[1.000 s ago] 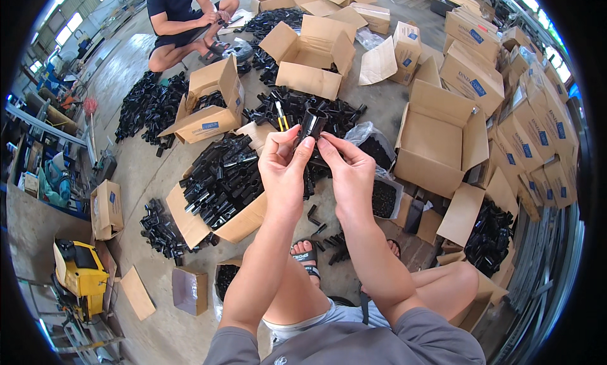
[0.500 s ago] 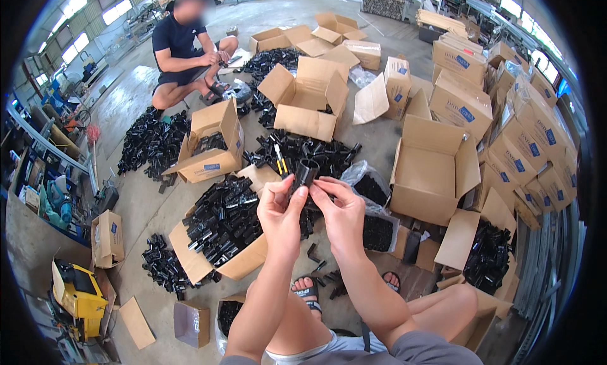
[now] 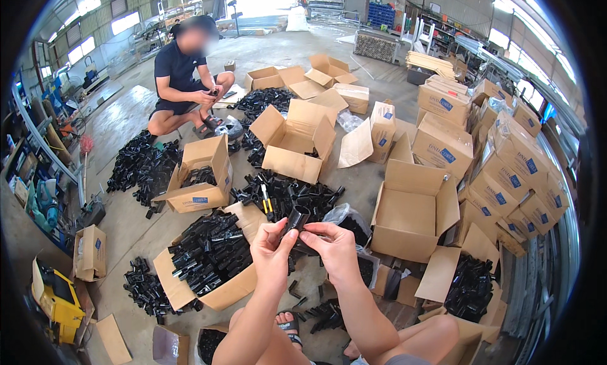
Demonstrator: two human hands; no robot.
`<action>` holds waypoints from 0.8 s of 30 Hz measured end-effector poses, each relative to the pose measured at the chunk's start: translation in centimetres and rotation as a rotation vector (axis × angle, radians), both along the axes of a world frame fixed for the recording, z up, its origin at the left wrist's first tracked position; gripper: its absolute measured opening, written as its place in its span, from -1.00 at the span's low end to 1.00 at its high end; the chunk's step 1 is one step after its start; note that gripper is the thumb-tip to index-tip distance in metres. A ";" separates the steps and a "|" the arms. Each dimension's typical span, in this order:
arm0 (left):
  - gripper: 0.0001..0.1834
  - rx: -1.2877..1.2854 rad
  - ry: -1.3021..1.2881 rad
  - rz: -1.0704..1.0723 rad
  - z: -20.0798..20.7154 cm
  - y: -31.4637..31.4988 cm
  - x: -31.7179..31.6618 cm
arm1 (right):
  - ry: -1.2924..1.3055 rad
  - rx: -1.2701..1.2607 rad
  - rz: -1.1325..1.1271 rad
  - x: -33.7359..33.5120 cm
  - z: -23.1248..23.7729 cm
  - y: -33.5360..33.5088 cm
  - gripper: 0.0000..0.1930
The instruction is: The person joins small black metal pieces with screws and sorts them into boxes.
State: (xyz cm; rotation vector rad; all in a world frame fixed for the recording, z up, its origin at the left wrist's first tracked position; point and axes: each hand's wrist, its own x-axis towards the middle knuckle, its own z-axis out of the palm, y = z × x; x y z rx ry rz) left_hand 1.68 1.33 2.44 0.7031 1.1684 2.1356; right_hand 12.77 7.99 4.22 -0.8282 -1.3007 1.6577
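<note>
A short black tube fitting (image 3: 297,216) is held up in front of me, its round open end facing up and away. My left hand (image 3: 272,251) is closed round its left side, thumb against the wall. The fingers of my right hand (image 3: 334,246) pinch at its lower right side; whether a smaller part sits between them is hidden. Just below and left of my hands stands an open cardboard box (image 3: 235,290) heaped with black fittings. A pile of similar black pieces (image 3: 316,195) lies beyond, with a slim yellow-and-white tool (image 3: 266,199) on it.
Across the floor, another person (image 3: 183,80) squats beside a black heap (image 3: 142,166), handling a small piece. Open cartons (image 3: 414,204) stand ahead and right; closed cartons (image 3: 499,166) are stacked at the far right. A yellow case (image 3: 58,308) stands at lower left.
My view has tilted up, so the boxes and piles sit lower in the picture. Both hands stay at the black fitting. The other person's hands have shifted slightly.
</note>
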 end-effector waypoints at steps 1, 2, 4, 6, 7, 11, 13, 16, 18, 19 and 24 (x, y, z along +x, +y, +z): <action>-0.79 0.000 -0.007 -0.001 0.1 0.1 0.0 | -0.004 0.007 0.002 0.0 0.0 0.1 -0.79; -0.79 -0.005 -0.014 -0.004 0.0 0.1 0.1 | -0.009 0.009 0.002 0.1 -0.2 0.2 -0.78; -0.79 -0.010 0.006 0.004 0.2 0.1 0.3 | 0.015 -0.011 0.009 0.1 0.0 0.2 -0.78; -0.79 -0.006 0.029 0.015 0.3 0.1 0.4 | 0.017 -0.010 -0.002 0.1 -0.1 0.1 -0.78; -0.79 -0.004 0.041 0.020 0.3 0.1 0.5 | 0.018 -0.009 -0.008 0.1 -0.2 0.0 -0.77; -0.78 0.012 0.029 0.039 0.4 0.0 0.6 | -0.005 -0.002 0.002 0.0 -0.4 -0.1 -0.79; -0.77 0.016 -0.005 0.055 0.4 0.1 0.7 | -0.018 0.024 0.001 0.0 -1.0 0.1 -0.80; -0.77 0.001 0.015 0.038 0.3 -0.2 0.4 | -0.019 0.018 -0.004 -0.2 -1.0 0.0 -0.81; -0.77 0.003 0.041 0.050 0.2 -0.1 0.5 | -0.034 0.035 -0.018 -0.3 -1.3 -0.1 -0.83; -0.77 0.003 0.053 0.056 0.2 -0.1 0.4 | -0.045 0.064 -0.028 -0.5 -1.7 0.1 -0.84; -0.76 0.030 0.024 0.060 0.4 -0.1 0.4 | -0.059 0.260 -0.066 -0.9 -1.9 0.1 -0.85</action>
